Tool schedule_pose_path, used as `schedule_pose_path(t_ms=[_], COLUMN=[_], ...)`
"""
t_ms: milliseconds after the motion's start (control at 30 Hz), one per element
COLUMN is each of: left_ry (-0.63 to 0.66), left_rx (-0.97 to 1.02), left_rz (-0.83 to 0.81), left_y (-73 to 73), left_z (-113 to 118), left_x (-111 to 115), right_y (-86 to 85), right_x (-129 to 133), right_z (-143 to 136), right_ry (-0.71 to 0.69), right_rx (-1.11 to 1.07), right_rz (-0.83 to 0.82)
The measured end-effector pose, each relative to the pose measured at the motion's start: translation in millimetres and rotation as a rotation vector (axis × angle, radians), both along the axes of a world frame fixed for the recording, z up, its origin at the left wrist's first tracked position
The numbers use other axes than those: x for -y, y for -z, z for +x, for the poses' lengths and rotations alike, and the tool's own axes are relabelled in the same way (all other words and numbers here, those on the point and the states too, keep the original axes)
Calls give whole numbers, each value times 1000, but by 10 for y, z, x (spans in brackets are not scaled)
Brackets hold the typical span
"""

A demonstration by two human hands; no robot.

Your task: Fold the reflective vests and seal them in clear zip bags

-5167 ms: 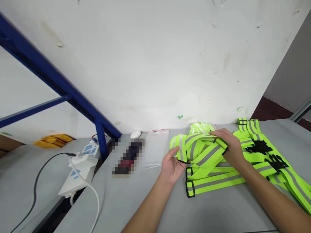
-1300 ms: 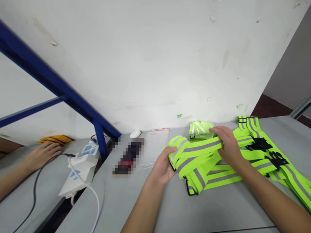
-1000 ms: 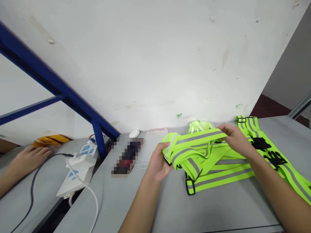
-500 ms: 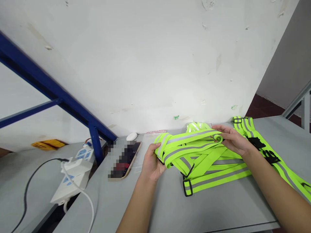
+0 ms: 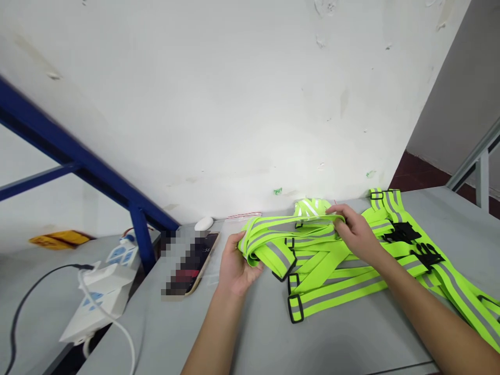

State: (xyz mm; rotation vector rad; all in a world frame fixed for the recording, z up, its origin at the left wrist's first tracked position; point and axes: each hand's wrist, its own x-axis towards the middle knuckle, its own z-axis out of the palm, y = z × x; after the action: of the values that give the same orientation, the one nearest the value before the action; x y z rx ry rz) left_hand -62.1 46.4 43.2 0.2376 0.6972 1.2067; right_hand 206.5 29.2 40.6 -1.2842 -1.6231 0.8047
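Observation:
My left hand (image 5: 239, 268) is closed around the left end of a folded bundle of neon-yellow reflective strap (image 5: 289, 226) with grey stripes. At the bundle's right end, my right hand (image 5: 353, 232) pinches the strap between thumb and fingers. A black slide buckle hangs from the bundle below my left hand. Beneath and to the right, more reflective straps (image 5: 351, 291) lie flat on the grey table (image 5: 332, 338), with black buckles at their left ends and black clips (image 5: 406, 232) further right. A packed bundle of similar straps (image 5: 310, 207) sits by the wall, behind the held one.
Left of my hands lie a phone (image 5: 195, 263), partly pixelated, a white oval object (image 5: 203, 224) and a clear plastic bag (image 5: 228, 234). White power strips (image 5: 105, 291) with cables stand beside a blue metal frame (image 5: 142, 234). A wall (image 5: 234, 104) rises behind the table.
Both hands have shifted slightly left with the strap bundle. The rolled strap end at my right fingers no longer shows, and the bundle is lifted more clear of the straps beneath.

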Motion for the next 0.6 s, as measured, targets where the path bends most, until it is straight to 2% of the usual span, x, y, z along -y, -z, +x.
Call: schedule_pose_path(t_ms=[67, 133, 267, 333, 433, 533, 600], left_ry=[-48, -69, -41, -44, -42, 9, 34], left_rx=[25, 40, 73, 95, 107, 110, 106], left_rz=[-38, -57, -19, 14, 33, 34, 36], left_y=[46, 98, 118, 79, 39, 86, 140], left_z=[-41, -65, -37, -3, 36, 42, 32], left_x=[-37, -63, -49, -22, 3, -11, -31], right_y=[-3, 7, 42, 43, 36, 66, 109], right_x=[-2, -22, -66, -70, -65, -66, -70], right_z=[52, 104, 156, 135, 37, -96, -163], right_ry=[-129, -197, -182, -153, -150, -101, -76], right_rx=[172, 303, 343, 245, -90, -460, -603], right_rz=[61, 107, 132, 97, -99, -272, -266])
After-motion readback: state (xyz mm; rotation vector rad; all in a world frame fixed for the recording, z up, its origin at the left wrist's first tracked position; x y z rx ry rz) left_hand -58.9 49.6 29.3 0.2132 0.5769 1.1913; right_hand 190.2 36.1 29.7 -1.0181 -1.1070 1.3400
